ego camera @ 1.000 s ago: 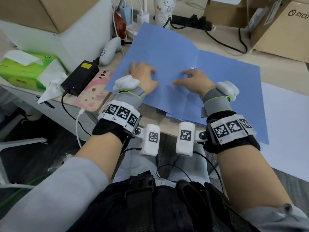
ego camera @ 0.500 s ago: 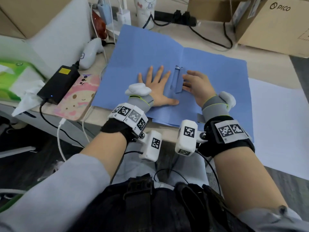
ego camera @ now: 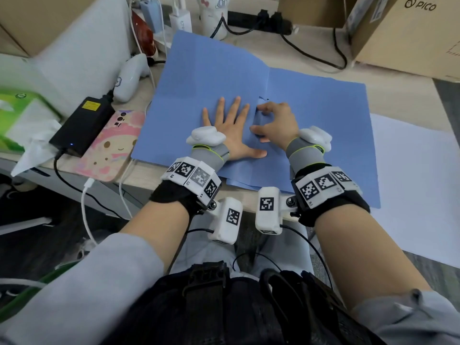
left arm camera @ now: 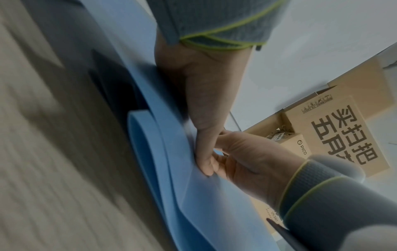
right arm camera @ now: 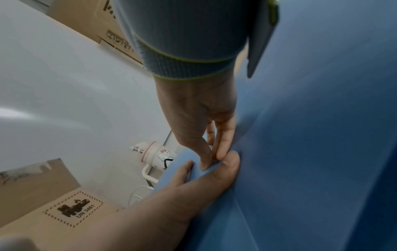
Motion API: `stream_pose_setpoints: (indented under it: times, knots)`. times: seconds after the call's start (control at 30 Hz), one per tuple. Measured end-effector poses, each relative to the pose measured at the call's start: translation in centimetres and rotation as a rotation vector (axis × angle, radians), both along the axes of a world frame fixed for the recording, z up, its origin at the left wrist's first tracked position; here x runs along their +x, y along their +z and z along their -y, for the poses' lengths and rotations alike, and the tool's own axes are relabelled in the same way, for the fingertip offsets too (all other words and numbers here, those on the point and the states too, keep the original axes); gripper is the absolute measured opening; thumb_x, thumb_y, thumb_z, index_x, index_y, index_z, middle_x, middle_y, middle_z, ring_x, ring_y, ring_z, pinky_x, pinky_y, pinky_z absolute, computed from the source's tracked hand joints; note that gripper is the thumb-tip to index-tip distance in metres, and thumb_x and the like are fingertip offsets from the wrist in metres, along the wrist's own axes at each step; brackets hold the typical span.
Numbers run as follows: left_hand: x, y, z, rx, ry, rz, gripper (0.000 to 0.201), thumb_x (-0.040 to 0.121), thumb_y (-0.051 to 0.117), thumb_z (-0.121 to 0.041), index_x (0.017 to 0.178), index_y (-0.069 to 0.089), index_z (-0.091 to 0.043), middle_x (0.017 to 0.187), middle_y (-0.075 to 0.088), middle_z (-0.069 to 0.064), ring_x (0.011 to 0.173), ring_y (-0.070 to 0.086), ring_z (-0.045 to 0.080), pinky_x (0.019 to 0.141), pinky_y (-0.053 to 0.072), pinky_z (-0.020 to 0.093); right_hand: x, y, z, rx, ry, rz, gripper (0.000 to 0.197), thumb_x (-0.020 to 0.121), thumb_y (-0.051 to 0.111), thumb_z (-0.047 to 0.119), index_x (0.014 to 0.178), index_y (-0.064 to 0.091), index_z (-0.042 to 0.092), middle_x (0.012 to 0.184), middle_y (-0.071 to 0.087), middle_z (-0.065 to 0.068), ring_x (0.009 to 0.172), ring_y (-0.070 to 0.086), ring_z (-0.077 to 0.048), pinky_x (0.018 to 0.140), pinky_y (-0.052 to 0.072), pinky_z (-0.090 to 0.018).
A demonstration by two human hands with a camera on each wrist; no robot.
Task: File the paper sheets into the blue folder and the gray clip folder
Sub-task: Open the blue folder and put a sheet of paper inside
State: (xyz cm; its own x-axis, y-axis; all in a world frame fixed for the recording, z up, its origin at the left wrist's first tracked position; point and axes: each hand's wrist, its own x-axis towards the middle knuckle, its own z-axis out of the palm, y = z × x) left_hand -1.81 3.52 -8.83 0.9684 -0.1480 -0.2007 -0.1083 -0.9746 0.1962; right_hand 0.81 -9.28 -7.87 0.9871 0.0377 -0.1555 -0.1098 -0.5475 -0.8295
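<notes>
A left hand (ego camera: 232, 130) presses flat, fingers spread, on the open blue folder (ego camera: 321, 115) lying on the tabletop (ego camera: 398, 95), while the right hand (ego camera: 276, 123) pinches a raised blue flap (ego camera: 258, 113) at its center crease.

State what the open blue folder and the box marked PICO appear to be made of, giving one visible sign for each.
Blue folder: probably thin matte card or paper; it creases sharply and its layers curl at the desk edge. PICO box: corrugated cardboard, plain brown and unglossed, with printed lettering.
</notes>
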Motion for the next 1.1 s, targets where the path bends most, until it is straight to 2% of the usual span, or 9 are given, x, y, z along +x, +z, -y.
stream_pose_setpoints:
  times: [0.17,0.3,0.4,0.43,0.57,0.63,0.93,1.03,1.1]
  knots:
    - [-0.2,0.4,0.1,0.035,0.002,0.006,0.115,0.065,0.049,-0.083,0.15,-0.005,-0.027,0.16,-0.015,-0.006,0.147,-0.019,0.027,0.115,-0.01,0.06,0.0,0.1,0.2,-0.025,0.027,-0.008,0.049,0.08,0.072,0.008,0.126,0.055,0.015,0.128,0.043,-0.014,0.074,0.06,-0.029,0.057,0.059,-0.028]
    - [-0.5,1.8,0.8,-0.001,0.028,-0.013,0.111,0.069,0.053,-0.077,0.151,0.0,-0.026,0.16,-0.011,-0.003,0.147,-0.016,0.028,0.116,-0.007,0.059,-0.5,0.6,0.5,0.01,0.027,0.013,0.052,0.08,0.071,0.008,0.128,0.053,0.013,0.122,0.044,-0.012,0.076,0.06,-0.029,0.056,0.058,-0.024]
    - [-0.5,2.9,1.2,-0.026,0.064,-0.003,0.1,0.073,0.056,-0.069,0.15,0.011,-0.025,0.161,-0.004,0.001,0.148,-0.012,0.028,0.117,-0.003,0.058,-1.1,1.2,1.2,0.092,-0.015,0.045,0.045,0.079,0.069,0.002,0.123,0.057,0.007,0.114,0.05,-0.007,0.077,0.06,-0.025,0.061,0.06,-0.033]
    - [-0.4,3.2,1.3,-0.033,0.076,0.014,0.094,0.075,0.057,-0.066,0.149,0.016,-0.024,0.161,-0.001,0.002,0.148,-0.011,0.029,0.117,-0.001,0.058,-1.3,1.4,1.4,0.112,-0.026,0.05,0.041,0.08,0.067,0.001,0.12,0.059,0.005,0.112,0.054,-0.007,0.074,0.06,-0.023,0.062,0.059,-0.034]
    - [-1.0,4.3,2.9,-0.072,0.058,0.089,0.075,0.081,0.058,-0.054,0.142,0.031,-0.021,0.159,0.011,0.008,0.148,-0.009,0.03,0.118,0.0,0.055,-2.9,1.9,4.0,0.174,-0.094,0.122,0.028,0.082,0.064,0.0,0.11,0.063,0.001,0.095,0.063,-0.007,0.044,0.058,-0.001,0.048,0.053,-0.017]
    - [-1.1,4.8,3.6,-0.122,0.065,0.117,0.07,0.082,0.058,-0.05,0.142,0.034,-0.02,0.157,0.016,0.009,0.148,-0.006,0.03,0.119,0.001,0.051,-3.6,2.0,5.0,0.206,-0.143,0.153,0.023,0.082,0.063,-0.001,0.105,0.065,0.0,0.087,0.063,-0.008,0.041,0.058,0.001,0.045,0.05,-0.015]
    - [-2.5,5.4,11.5,-0.287,-0.113,0.087,0.06,0.085,0.061,-0.036,0.138,0.042,-0.014,0.156,0.02,0.012,0.148,0.001,0.03,0.12,0.01,0.037,-7.8,2.0,12.8,0.156,-0.487,0.315,0.011,0.077,0.061,0.004,0.083,0.067,0.011,0.077,0.067,-0.011,0.04,0.058,-0.001,0.06,0.054,-0.031]
    - [-3.3,5.2,14.4,-0.321,-0.185,0.043,0.056,0.087,0.061,-0.033,0.137,0.045,-0.013,0.155,0.024,0.012,0.148,0.005,0.029,0.118,0.009,0.033,-9.1,1.7,16.0,0.071,-0.619,0.303,0.017,0.077,0.057,0.009,0.087,0.071,0.011,0.08,0.07,-0.007,0.063,0.066,-0.012,0.067,0.055,-0.029]
    - [-3.8,4.9,16.3,-0.35,-0.235,0.018,0.052,0.088,0.06,-0.031,0.136,0.047,-0.013,0.153,0.029,0.009,0.148,0.01,0.027,0.118,0.013,0.034,-10.2,1.3,18.1,-0.001,-0.674,0.258,0.023,0.079,0.056,0.012,0.097,0.071,0.013,0.093,0.072,-0.005,0.082,0.066,-0.017,0.072,0.05,-0.024]
